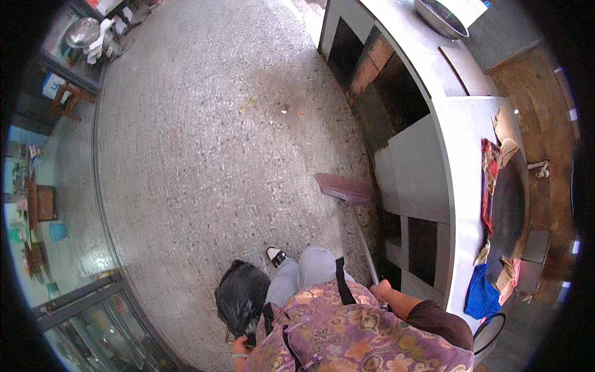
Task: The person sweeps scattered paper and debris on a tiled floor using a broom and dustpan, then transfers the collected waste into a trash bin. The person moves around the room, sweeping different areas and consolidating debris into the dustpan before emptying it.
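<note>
My right hand (382, 289) grips the light handle of a broom (367, 249). The broom's pinkish-purple bristle head (346, 187) rests on the speckled floor, close to the base of the counter. At my other side, my left hand (240, 346) is closed around the gathered top of a black plastic bag (241, 290). The bag looks bulky and hangs beside my leg; its contents are hidden. A few small bits of litter (284, 111) lie on the floor ahead, near a dark stain.
A white-edged counter (458, 195) with open cubbies runs along my right. On it are a large wok (504, 209), a blue cloth (483, 290), a red patterned cloth (489, 186) and a metal basin (440, 18). Sliding glass doors with a floor track (96, 172) line the left.
</note>
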Motion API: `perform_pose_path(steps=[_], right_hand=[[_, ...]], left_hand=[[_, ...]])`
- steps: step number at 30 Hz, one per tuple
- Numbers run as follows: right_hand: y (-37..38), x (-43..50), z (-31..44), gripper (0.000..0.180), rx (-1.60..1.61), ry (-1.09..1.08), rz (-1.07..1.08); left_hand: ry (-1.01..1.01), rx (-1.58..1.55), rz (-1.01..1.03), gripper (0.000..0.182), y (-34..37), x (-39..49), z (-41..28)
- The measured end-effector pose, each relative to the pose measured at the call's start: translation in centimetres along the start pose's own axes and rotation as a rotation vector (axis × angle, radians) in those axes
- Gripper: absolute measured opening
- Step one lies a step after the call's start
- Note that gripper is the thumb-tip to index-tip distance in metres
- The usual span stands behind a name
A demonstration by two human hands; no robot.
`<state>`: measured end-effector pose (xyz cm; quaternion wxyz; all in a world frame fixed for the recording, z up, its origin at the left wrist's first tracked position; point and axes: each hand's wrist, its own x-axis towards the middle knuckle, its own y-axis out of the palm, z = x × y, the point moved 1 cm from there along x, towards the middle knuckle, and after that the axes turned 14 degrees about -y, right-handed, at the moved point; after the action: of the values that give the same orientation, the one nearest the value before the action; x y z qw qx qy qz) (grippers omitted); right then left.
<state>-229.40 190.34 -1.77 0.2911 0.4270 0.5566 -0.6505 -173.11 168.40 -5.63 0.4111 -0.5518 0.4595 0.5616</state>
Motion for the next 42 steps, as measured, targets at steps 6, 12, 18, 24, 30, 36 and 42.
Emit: perform_pose_path(steps=[6,12,18,24,30,36,42], right_hand=[[-6.8,8.8,18.4,0.025,0.167,-0.299,-0.066],[-21.8,19.2,46.3,0.035,-0.008,-0.567,-0.1],[-23.2,18.2,43.9,0.03,0.145,-0.718,-0.132],[-18.5,10.4,28.4,0.021,0.437,-0.223,0.297],[-18.4,10.5,31.9,0.021,0.225,-0.36,0.191],[-18.0,-2.1,22.6,0.018,0.414,-0.457,0.094],[-14.5,-16.0,14.4,0.017,0.184,-0.619,-0.397]], left_hand=[[0.132,0.502,-0.459,0.017,5.1,-3.7,-3.6],[0.084,0.605,-0.56,0.017,15.9,-5.5,-4.3],[0.021,0.583,-0.584,0.017,22.5,-7.7,-3.2],[0.005,0.601,-0.545,0.017,26.3,-7.1,-4.3],[0.032,0.714,-0.458,0.017,28.6,-4.7,-9.5],[-0.048,0.88,-0.368,0.017,31.9,-2.3,-17.9],[-0.088,1.033,-0.307,0.017,35.6,-1.1,-22.9]])
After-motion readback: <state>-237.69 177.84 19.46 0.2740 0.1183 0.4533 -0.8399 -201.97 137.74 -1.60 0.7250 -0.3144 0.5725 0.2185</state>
